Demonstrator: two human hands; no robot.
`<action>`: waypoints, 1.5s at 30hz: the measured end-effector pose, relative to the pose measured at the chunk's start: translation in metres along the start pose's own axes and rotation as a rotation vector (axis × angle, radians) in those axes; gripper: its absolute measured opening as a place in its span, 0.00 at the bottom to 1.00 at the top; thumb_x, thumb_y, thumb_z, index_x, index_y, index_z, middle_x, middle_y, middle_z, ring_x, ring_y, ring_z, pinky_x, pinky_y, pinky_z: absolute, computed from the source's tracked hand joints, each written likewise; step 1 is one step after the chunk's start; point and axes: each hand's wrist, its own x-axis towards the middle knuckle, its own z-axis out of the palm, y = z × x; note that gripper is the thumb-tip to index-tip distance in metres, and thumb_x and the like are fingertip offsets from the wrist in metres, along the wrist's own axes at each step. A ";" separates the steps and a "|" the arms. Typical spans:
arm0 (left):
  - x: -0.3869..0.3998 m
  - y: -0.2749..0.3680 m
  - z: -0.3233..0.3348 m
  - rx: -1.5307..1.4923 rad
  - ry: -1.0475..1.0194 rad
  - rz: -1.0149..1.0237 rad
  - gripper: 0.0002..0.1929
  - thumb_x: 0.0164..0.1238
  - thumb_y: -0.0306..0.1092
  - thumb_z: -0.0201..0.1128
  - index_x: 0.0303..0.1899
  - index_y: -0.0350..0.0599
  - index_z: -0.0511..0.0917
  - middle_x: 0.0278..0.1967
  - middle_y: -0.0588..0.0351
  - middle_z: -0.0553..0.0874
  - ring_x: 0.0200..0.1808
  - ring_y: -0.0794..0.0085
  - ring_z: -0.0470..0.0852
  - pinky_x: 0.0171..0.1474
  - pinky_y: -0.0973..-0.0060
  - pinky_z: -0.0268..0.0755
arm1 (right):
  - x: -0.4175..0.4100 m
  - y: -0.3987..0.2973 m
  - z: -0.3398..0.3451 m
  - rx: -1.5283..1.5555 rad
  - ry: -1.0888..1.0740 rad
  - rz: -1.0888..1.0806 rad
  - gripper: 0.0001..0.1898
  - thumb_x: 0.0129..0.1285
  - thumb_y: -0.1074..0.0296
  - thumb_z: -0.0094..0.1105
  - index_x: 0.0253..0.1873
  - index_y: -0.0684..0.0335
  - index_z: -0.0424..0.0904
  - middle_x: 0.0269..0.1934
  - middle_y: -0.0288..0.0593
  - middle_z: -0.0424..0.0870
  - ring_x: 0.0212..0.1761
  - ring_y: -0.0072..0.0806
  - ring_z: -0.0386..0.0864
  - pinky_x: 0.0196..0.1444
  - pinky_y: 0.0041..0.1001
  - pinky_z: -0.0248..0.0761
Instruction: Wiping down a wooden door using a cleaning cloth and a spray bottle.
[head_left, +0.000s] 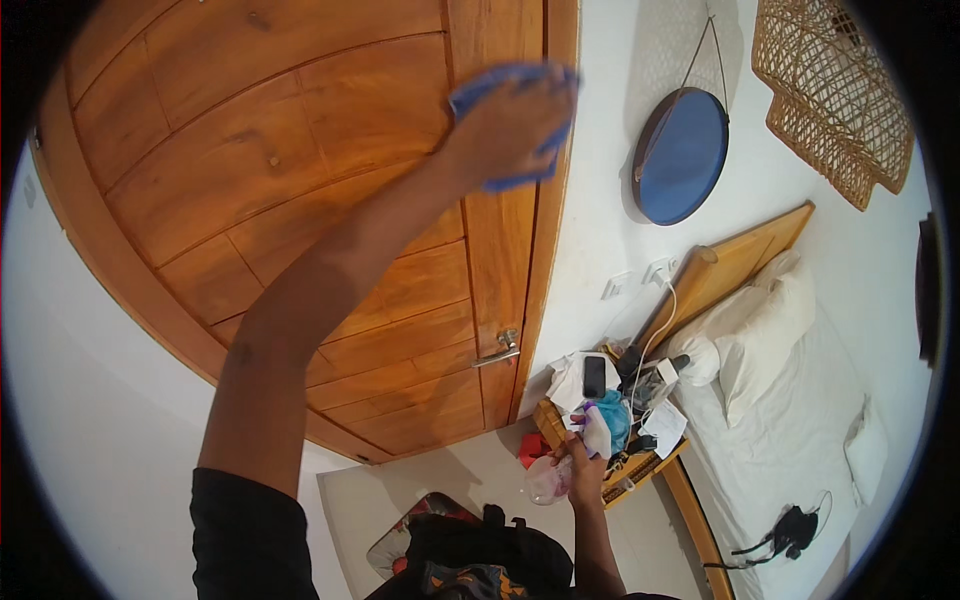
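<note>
My left hand (517, 127) is raised at the end of an outstretched arm, pressing a blue cloth (517, 182) to the right edge of a wooden door (375, 112). Hand and cloth are slightly blurred, and the hand covers much of the cloth. Lower down, my right hand (586, 474) grips a spray bottle (546, 484) with a clear body and a white and purple trigger head. A metal door handle (498, 356) sits below the cloth, on the same side of the door.
A cluttered bedside table (619, 474) holds a phone (594, 376), papers and a plugged-in white cable (666, 334). Beside it is a bed (795, 442) with pillows and a black item (795, 529). A round mirror (682, 161) and woven lampshade (832, 105) hang to the right. A patterned mat (405, 529) lies below.
</note>
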 end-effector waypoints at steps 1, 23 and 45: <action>-0.015 0.004 0.001 -0.096 -0.134 0.239 0.31 0.65 0.54 0.69 0.66 0.50 0.78 0.73 0.56 0.76 0.77 0.61 0.68 0.69 0.59 0.66 | -0.001 -0.001 0.004 0.020 -0.022 -0.001 0.17 0.70 0.68 0.69 0.59 0.66 0.77 0.31 0.41 0.82 0.26 0.26 0.81 0.29 0.28 0.78; -0.097 -0.102 -0.111 0.193 -0.020 -0.294 0.37 0.67 0.59 0.67 0.76 0.62 0.70 0.80 0.67 0.66 0.81 0.69 0.63 0.70 0.60 0.64 | -0.009 0.007 -0.004 -0.054 -0.043 0.044 0.14 0.70 0.66 0.69 0.54 0.66 0.79 0.31 0.39 0.83 0.25 0.25 0.81 0.28 0.27 0.78; -0.075 -0.078 -0.103 0.235 0.021 -0.485 0.35 0.67 0.59 0.65 0.73 0.58 0.72 0.78 0.64 0.68 0.82 0.65 0.61 0.71 0.53 0.65 | -0.012 -0.064 0.086 -0.015 -0.401 -0.066 0.19 0.73 0.69 0.65 0.63 0.69 0.73 0.35 0.38 0.80 0.28 0.24 0.79 0.35 0.28 0.78</action>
